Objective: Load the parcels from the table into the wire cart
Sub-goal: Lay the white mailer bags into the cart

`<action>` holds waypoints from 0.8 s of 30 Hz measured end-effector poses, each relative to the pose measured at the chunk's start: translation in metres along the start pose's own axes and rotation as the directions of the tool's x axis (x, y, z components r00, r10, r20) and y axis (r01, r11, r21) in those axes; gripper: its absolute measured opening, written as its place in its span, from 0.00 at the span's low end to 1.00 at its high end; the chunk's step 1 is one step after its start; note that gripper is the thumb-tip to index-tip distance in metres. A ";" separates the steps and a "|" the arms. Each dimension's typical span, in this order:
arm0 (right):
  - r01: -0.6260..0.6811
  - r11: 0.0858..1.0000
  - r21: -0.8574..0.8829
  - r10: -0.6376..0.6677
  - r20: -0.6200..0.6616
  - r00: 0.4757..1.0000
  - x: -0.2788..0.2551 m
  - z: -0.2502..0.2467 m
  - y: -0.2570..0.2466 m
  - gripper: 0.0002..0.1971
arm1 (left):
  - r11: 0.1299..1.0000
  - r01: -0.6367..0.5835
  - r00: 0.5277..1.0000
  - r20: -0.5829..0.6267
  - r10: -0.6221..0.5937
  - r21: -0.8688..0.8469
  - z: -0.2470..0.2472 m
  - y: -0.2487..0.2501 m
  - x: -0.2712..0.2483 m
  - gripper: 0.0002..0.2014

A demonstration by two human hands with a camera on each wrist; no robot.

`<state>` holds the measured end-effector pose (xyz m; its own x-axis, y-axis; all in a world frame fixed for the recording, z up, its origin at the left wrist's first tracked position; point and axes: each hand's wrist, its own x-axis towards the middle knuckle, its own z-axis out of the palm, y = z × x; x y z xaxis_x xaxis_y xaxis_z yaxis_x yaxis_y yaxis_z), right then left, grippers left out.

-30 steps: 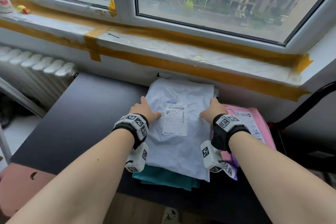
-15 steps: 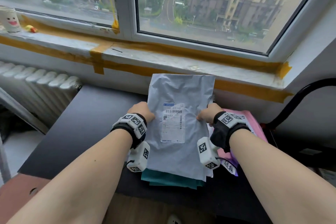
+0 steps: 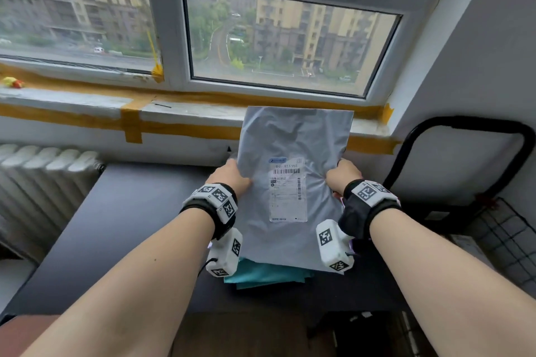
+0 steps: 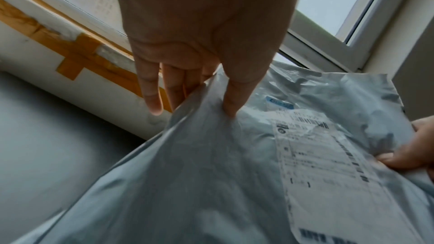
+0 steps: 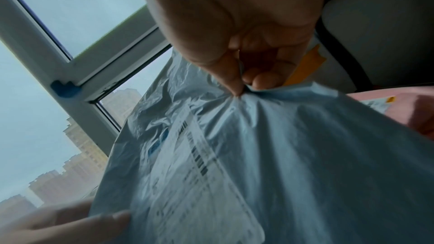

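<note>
A grey plastic mailer parcel (image 3: 293, 182) with a white shipping label is lifted and tilted up over the dark table (image 3: 130, 226). My left hand (image 3: 232, 177) pinches its left edge, thumb on top (image 4: 231, 99), fingers behind. My right hand (image 3: 340, 177) pinches its right edge, bunching the plastic (image 5: 239, 92). Under it a teal parcel (image 3: 266, 275) lies on the table. A pink parcel (image 5: 399, 110) shows in the right wrist view. The wire cart (image 3: 507, 243) with its black handle (image 3: 464, 122) stands at the right.
A taped window sill (image 3: 174, 107) runs behind the table, with a white radiator (image 3: 43, 182) at the left. A grey wall (image 3: 493, 52) rises behind the cart. A reddish-brown seat (image 3: 17, 330) sits at the lower left.
Both hands have closed on the grey parcel's sides and raised it off the stack, tilting its top edge up toward the window. The head view has lifted too.
</note>
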<state>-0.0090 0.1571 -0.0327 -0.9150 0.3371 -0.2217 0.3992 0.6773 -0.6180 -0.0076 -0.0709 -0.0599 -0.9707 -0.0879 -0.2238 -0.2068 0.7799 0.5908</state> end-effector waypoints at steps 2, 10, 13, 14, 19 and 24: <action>-0.010 0.999 0.039 0.012 -0.039 0.999 -0.011 -0.007 0.007 0.17 | 0.999 -0.033 0.999 0.000 0.033 -0.002 0.003 0.006 -0.007 0.21; -0.087 0.993 0.073 0.099 -0.164 0.982 -0.038 -0.040 0.038 0.09 | 0.989 -0.143 0.990 -0.008 0.142 -0.034 0.023 0.037 -0.026 0.25; -0.110 0.989 0.094 0.127 -0.196 0.972 -0.043 -0.055 0.053 0.12 | 0.984 -0.172 0.985 0.005 0.172 -0.043 0.033 0.053 -0.030 0.24; -0.118 0.988 0.095 0.136 -0.209 0.968 -0.045 -0.060 0.059 0.15 | 0.983 -0.182 0.983 0.010 0.182 -0.040 0.038 0.060 -0.032 0.25; -0.124 0.983 0.136 0.156 -0.259 0.953 -0.051 -0.088 0.092 0.11 | 0.971 -0.240 0.970 0.029 0.240 -0.024 0.063 0.093 -0.046 0.25; -0.134 0.970 0.203 0.191 -0.295 0.936 -0.058 -0.119 0.137 0.04 | 0.965 -0.255 0.965 0.052 0.258 -0.059 0.096 0.130 -0.062 0.24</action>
<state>0.1063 0.3084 -0.0146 -0.7631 0.6379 -0.1034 0.4985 0.4792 -0.7224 0.0375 0.0953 -0.0438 -0.9835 0.1482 -0.1039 0.0403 0.7389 0.6726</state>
